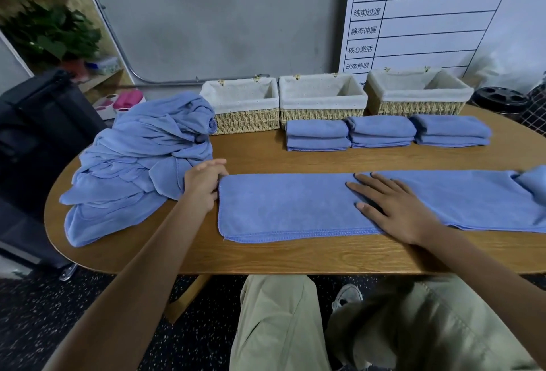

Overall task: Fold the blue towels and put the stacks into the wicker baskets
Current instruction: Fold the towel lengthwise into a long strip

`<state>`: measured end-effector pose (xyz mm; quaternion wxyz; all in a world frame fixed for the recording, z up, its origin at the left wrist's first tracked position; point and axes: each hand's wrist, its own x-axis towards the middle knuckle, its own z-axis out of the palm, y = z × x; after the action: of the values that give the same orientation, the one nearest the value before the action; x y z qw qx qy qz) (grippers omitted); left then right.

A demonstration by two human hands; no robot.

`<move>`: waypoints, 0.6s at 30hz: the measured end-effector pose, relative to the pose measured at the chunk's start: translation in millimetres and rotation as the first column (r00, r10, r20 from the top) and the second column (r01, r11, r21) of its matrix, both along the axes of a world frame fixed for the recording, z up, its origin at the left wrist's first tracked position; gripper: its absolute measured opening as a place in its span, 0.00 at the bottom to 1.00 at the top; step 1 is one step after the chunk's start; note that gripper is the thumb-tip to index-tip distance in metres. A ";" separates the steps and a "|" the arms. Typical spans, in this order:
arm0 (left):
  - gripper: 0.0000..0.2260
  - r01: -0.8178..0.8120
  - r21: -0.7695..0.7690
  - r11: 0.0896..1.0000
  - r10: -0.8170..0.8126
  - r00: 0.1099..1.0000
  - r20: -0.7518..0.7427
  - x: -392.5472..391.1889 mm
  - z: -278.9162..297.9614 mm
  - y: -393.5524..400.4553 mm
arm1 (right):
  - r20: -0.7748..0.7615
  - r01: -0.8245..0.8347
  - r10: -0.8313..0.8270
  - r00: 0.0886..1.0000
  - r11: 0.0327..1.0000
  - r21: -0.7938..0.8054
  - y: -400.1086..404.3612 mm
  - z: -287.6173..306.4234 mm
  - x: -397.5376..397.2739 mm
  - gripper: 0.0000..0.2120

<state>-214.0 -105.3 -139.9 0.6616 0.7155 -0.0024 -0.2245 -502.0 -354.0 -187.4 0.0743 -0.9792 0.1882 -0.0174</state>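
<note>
A long blue towel (pixel 295 208), folded lengthwise into a strip, lies across the lower middle of the frame on the oval wooden table (pixel 266 255), its right end running off the right edge, where a loose corner is bunched up.

The left hand (pixel 204 183) reaches in from the lower left along a straight forearm and sits at the strip's left short edge. Its fingers are curled and appear to grip that edge, the knuckles facing up, though the fingertips are hidden under the hand.

The right hand (pixel 396 208) comes in from the lower right and lies flat, palm down, on the middle of the strip. Its fingers are straight and spread, pointing toward the left of the frame, with the thumb stretched out toward the near hem; it presses the cloth and holds nothing.

To the left of centre, a heap of unfolded blue towels (pixel 139 164) rests on the table, just beside the left hand. Above the strip, three small stacks of folded towels (pixel 381 133) sit in a row on the table. Behind them, along the table's far edge, stand three wicker baskets (pixel 322 104) with pale cloth liners, no towels showing inside them.

At the bottom of the frame, the person's legs in light green trousers (pixel 280 326) show below the table edge.
</note>
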 end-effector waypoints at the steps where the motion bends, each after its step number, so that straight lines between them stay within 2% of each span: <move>1: 0.14 -0.043 -0.015 0.999 0.043 0.999 0.004 -0.7 -1.3 -1.5 | 0.000 -0.002 0.002 1.000 1.000 -0.002 0.2 0.3 -0.2 0.33; 4: 0.14 -0.160 -0.040 0.986 0.161 0.987 0.018 1.4 -8.0 -3.9 | 0.013 -0.004 0.004 1.000 1.000 -0.004 0.8 0.7 -0.3 0.33; 6: 0.14 -0.183 -0.009 0.983 0.184 0.981 0.063 5.2 -13.7 -3.1 | 0.018 -0.004 0.004 1.000 1.000 -0.005 0.8 0.2 -0.5 0.33; 8: 0.13 -0.140 0.039 0.989 0.134 0.983 0.127 6.4 -17.5 -0.4 | 0.024 -0.004 0.004 1.000 1.000 -0.010 0.5 -0.5 -0.2 0.33; 9: 0.13 -0.108 0.081 0.991 0.091 0.977 0.195 5.1 -18.5 1.8 | 0.027 -0.003 0.003 1.000 1.000 -0.010 0.1 -0.9 0.0 0.33; 10: 0.12 -0.088 0.179 0.980 0.025 0.945 0.327 3.3 -18.6 4.6 | 0.026 -0.003 0.003 1.000 1.000 -0.009 -0.1 -0.8 -0.1 0.33; 11: 0.12 -0.102 0.318 0.943 -0.078 0.858 0.508 -1.4 -16.3 7.8 | 0.023 -0.004 0.004 1.000 1.000 -0.010 -0.1 -0.7 0.0 0.33; 12: 0.12 -0.141 0.428 0.893 -0.203 0.721 0.662 -7.7 -13.7 9.2 | 0.020 -0.007 0.008 1.000 1.000 -0.013 -0.1 -0.6 0.2 0.34; 13: 0.12 -0.167 0.475 0.864 -0.306 0.575 0.759 -16.3 -10.9 7.8 | 0.019 -0.010 0.010 1.000 1.000 -0.014 0.2 -0.5 0.4 0.34; 14: 0.12 -0.118 0.497 0.860 -0.389 0.481 0.786 -27.2 -10.5 4.0 | 0.018 -0.013 0.013 1.000 1.000 -0.013 0.5 -0.2 0.5 0.34; 15: 0.13 0.008 0.526 0.851 -0.474 0.445 0.760 -40.2 -12.4 -1.9 | 0.015 -0.014 0.014 1.000 1.000 -0.011 0.8 0.2 0.6 0.35; 16: 0.15 0.144 0.595 0.791 -0.594 0.416 0.689 -52.0 -18.8 -7.9 | 0.009 -0.013 0.013 1.000 1.000 -0.009 0.7 0.8 0.3 0.35; 17: 0.19 0.224 0.712 0.666 -0.736 0.357 0.576 -62.5 -28.1 -12.1 | 0.000 -0.011 0.011 1.000 1.000 -0.008 0.6 1.8 0.5 0.36; 18: 0.24 0.219 0.826 0.519 -0.843 0.292 0.452 -68.9 -39.1 -13.0 | -0.009 -0.008 0.008 1.000 1.000 -0.006 0.4 2.0 0.3 0.36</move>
<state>-282.9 -118.2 -179.0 0.1660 0.8478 -0.4992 -0.0673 -501.7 -353.6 -185.4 0.0707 -0.9802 0.1845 -0.0131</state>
